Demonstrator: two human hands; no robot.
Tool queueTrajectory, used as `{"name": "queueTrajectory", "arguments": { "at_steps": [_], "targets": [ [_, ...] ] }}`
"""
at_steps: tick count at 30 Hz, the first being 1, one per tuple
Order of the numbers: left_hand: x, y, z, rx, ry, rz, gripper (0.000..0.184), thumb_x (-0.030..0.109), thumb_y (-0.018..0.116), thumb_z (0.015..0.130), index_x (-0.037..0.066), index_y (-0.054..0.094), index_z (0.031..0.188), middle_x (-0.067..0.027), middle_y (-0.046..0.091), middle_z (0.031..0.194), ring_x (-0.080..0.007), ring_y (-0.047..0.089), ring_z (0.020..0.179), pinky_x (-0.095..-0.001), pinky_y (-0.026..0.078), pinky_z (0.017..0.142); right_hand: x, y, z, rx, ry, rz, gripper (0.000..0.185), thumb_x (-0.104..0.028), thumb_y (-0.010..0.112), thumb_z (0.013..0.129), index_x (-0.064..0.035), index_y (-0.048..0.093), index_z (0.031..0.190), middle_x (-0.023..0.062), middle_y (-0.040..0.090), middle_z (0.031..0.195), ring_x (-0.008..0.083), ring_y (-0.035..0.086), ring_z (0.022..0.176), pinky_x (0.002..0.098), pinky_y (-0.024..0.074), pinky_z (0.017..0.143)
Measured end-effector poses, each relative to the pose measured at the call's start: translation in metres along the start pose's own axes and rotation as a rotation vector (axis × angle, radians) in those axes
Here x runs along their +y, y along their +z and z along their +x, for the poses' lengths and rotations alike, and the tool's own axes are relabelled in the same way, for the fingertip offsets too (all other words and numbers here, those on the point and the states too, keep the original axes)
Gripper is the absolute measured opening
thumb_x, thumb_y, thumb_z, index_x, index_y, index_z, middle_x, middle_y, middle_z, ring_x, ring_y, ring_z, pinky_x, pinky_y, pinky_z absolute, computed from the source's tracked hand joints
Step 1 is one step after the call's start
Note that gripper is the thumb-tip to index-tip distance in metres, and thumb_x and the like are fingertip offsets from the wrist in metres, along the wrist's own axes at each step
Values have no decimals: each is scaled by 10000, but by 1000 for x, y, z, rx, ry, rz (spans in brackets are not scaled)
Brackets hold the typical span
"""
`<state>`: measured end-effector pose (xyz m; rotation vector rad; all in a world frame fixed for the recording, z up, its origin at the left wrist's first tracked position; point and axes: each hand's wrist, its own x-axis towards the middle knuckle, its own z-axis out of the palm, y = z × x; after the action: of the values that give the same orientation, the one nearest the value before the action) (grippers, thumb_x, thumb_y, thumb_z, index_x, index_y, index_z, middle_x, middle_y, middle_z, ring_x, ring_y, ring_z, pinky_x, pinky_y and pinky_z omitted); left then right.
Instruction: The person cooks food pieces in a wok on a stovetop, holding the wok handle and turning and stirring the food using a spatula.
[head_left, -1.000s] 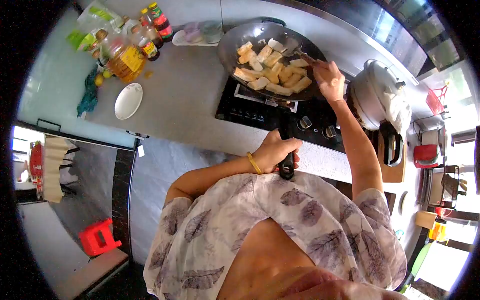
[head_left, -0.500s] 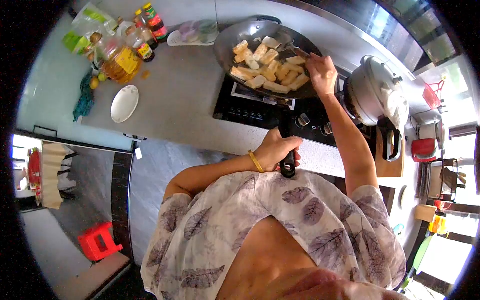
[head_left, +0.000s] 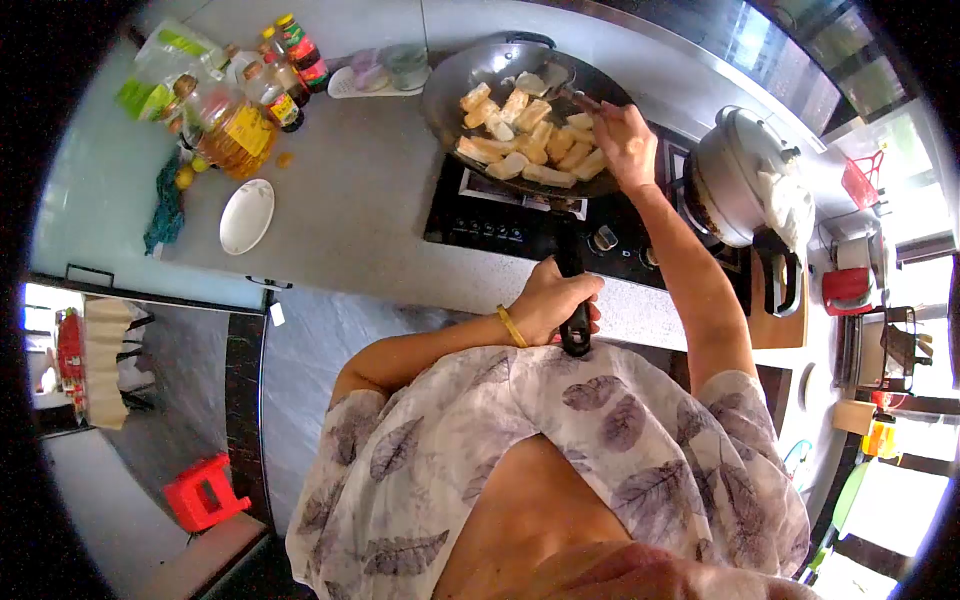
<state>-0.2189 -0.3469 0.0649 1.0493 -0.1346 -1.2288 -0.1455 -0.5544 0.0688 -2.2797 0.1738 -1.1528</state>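
Note:
A dark wok [head_left: 450,110] sits on the gas stove [head_left: 480,230], holding several browned, pale pieces that look like tofu [head_left: 536,140]. My left hand [head_left: 556,302] is closed around the wok's black handle [head_left: 575,330], close to my body. Over the wok's right rim, my right hand [head_left: 626,145] grips the handle of a spatula [head_left: 556,80]. The spatula's metal blade rests among the pieces at the far side of the wok, partly under a pale piece.
Right of the wok stands a large lidded pot [head_left: 735,180] with a cloth on it. On the counter at left are a white dish [head_left: 247,216], an oil jug [head_left: 235,130] and several sauce bottles [head_left: 302,50]. A red stool [head_left: 205,492] stands on the floor.
My right hand has shifted slightly left over the wok with the spatula. My left hand keeps its hold on the wok handle. The view has turned a little.

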Motion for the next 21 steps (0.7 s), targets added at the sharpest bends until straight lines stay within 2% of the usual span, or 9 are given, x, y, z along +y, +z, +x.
{"name": "queueTrajectory", "arguments": {
  "at_steps": [3,7,8,12,15,16,17,19,21],
  "targets": [
    [1,1,-2,6,-8,2,163,122,607,741,41,484,810,-69,524,631,-187,553,512,-327,485,450,8,9,12,51,38,7,208,-179,665,734,-15,551,795,104,615,743,255,617,674,296,485,607],
    [1,1,-1,5,-22,0,183,124,608,739,48,476,840,-70,523,638,-187,552,513,-327,491,461,25,24,12,150,258,169,246,-168,628,760,40,514,826,139,637,825,167,630,679,250,492,613],
    [2,1,-2,2,-30,1,180,126,608,739,47,478,834,-71,523,638,-187,552,513,-327,490,462,-8,15,14,170,358,258,226,-112,612,752,74,497,810,155,619,800,182,623,641,246,511,587],
    [3,1,-3,4,-38,5,168,133,609,737,41,488,808,-70,525,635,-187,551,513,-325,490,466,-2,20,16,362,541,716,189,-30,593,710,100,470,769,180,557,783,272,610,648,309,555,568],
    [0,-1,-2,-6,-17,2,159,142,603,738,35,496,786,-73,530,625,-187,551,507,-323,491,469,22,22,17,525,694,860,214,-21,636,688,-29,449,792,85,544,750,181,568,600,307,516,512],
    [0,-2,-3,-10,-7,0,158,146,601,738,33,498,778,-74,532,620,-187,551,504,-322,491,470,17,19,17,559,733,989,295,-18,631,671,-41,415,871,99,522,828,200,572,656,317,530,528],
    [1,-2,-4,-17,-3,-8,140,128,591,738,29,495,765,-76,525,610,-184,547,493,-319,492,462,-14,10,19,695,766,865,366,-39,632,666,-49,373,923,96,502,868,220,571,724,323,539,545],
    [6,0,-8,-28,5,-27,108,91,570,738,21,489,737,-79,512,590,-178,538,473,-312,493,447,-10,-6,21,598,679,860,449,-5,555,713,5,315,1092,173,419,1054,322,531,858,410,583,574],
    [3,-3,-6,-33,19,-6,151,145,589,740,22,501,750,-84,534,594,-184,547,481,-317,493,460,34,-18,26,531,665,768,441,-91,578,744,27,330,1090,192,463,1015,340,564,813,402,577,554]
  ]
}}
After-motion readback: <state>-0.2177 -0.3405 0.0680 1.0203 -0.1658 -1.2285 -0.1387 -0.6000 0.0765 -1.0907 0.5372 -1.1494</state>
